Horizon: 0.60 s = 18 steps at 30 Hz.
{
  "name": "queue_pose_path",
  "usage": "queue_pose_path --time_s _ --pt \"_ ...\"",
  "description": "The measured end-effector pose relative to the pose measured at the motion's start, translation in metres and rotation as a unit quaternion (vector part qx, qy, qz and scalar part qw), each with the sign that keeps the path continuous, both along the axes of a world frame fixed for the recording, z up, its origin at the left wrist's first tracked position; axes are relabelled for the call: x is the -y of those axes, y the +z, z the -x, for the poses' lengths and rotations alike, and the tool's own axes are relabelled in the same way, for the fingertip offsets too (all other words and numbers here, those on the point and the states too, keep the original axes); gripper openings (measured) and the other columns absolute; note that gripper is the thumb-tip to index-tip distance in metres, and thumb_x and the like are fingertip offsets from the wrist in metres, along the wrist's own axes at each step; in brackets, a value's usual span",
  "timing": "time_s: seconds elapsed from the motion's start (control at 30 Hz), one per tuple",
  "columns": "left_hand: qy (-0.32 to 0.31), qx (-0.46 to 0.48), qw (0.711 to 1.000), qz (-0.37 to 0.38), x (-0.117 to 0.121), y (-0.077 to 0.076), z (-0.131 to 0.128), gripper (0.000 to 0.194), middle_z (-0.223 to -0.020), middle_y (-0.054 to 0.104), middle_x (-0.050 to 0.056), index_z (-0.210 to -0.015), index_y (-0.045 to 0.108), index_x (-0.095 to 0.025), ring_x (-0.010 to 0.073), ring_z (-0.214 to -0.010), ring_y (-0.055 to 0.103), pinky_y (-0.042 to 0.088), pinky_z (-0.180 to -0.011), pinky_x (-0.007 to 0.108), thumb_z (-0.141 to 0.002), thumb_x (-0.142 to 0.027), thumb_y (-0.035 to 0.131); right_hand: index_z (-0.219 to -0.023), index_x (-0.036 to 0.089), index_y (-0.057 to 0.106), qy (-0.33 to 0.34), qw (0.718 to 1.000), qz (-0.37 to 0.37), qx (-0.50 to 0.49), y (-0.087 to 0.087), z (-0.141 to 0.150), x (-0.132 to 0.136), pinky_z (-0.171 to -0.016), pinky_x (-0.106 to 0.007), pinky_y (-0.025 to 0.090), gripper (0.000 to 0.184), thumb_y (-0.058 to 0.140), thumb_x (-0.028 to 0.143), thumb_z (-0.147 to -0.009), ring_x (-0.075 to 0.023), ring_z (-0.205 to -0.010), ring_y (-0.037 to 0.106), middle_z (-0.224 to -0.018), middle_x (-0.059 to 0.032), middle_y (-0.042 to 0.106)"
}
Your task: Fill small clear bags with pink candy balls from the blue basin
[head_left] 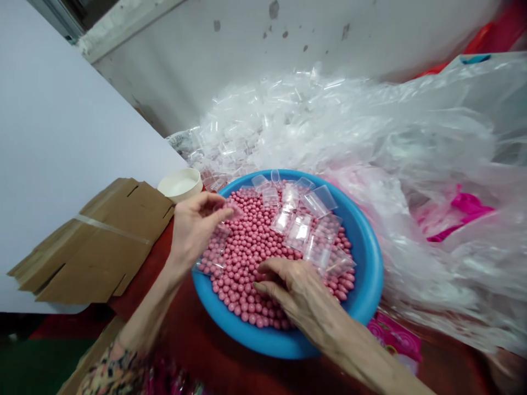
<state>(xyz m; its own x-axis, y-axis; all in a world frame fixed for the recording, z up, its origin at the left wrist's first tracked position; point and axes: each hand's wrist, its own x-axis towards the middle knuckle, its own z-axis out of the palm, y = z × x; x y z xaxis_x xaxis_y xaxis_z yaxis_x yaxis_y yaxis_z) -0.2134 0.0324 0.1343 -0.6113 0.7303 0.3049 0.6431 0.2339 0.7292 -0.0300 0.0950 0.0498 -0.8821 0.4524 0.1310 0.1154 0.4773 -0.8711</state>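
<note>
Above blue basin (368,269), left hand (195,230) holds clear bag (213,251) slanting down-left.

Glossy pink beads (251,247), clear plastic bags (298,231), blue plastic basin (368,274), matt cardbd sheet (102,258).

No words or numbers are legible anywhere; the pink printed packaging (394,339) is showing at about four o'clock from the blue basin (373,274), but its small markings are staying unreadable.
</note>
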Motion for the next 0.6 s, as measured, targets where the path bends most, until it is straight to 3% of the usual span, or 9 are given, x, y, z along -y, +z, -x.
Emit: queue_pose_path --time_s 0.13,0.2,0.37,0.6 --pt "0.01 -0.094 0.994 0.047 -0.032 -0.012 0.04 0.023 -0.075 0.066 0.004 -0.089 0.062 -0.014 0.0158 -0.068 0.062 0.048 -0.061 0.026 -0.074 -0.031 0.06 -0.087 0.019 0.061 0.011 1.0 -0.017 -0.011 -0.006 0.002 0.001 -0.057 -0.026 0.038 0.011 0.052 0.026 -0.087 -0.0154 -0.066 0.052 -0.078 -0.0027 0.061" --pt "0.016 -0.128 0.988 0.084 -0.038 -0.016 0.048 0.02 -0.069 0.064 0.002 -0.083 0.063 -0.014 0.0158 -0.064 0.06 0.046 -0.06 0.027 -0.073 -0.031 0.059 -0.087 0.02 0.061 0.013 1.0 -0.025 -0.011 -0.01 0.003 0.002 -0.056 -0.026 0.036 0.011 0.052 0.026 -0.087 -0.0151 -0.064 0.051 -0.076 -0.0023 0.06" --pt "0.058 -0.249 0.948 0.187 -0.039 -0.015 0.049 0.018 -0.061 0.058 0.004 -0.066 0.06 -0.016 0.0195 -0.064 0.054 0.042 -0.064 0.033 -0.072 -0.033 0.056 -0.084 0.02 0.061 0.016 0.999 -0.036 -0.002 -0.017 0.003 0.004 -0.054 -0.027 0.033 0.013 0.051 0.027 -0.087 -0.0146 -0.059 0.047 -0.068 -0.001 0.057" --pt "0.036 -0.377 0.875 0.3 -0.04 -0.018 0.051 0.03 -0.08 0.061 0.017 -0.076 0.062 -0.011 0.0286 -0.081 0.058 0.043 -0.073 0.04 -0.084 -0.034 0.044 -0.082 0.019 0.059 0.003 0.998 -0.055 -0.006 -0.019 0.003 0.006 -0.054 -0.026 0.032 0.013 0.051 0.027 -0.087 -0.0138 -0.059 0.045 -0.067 -0.0003 0.054"
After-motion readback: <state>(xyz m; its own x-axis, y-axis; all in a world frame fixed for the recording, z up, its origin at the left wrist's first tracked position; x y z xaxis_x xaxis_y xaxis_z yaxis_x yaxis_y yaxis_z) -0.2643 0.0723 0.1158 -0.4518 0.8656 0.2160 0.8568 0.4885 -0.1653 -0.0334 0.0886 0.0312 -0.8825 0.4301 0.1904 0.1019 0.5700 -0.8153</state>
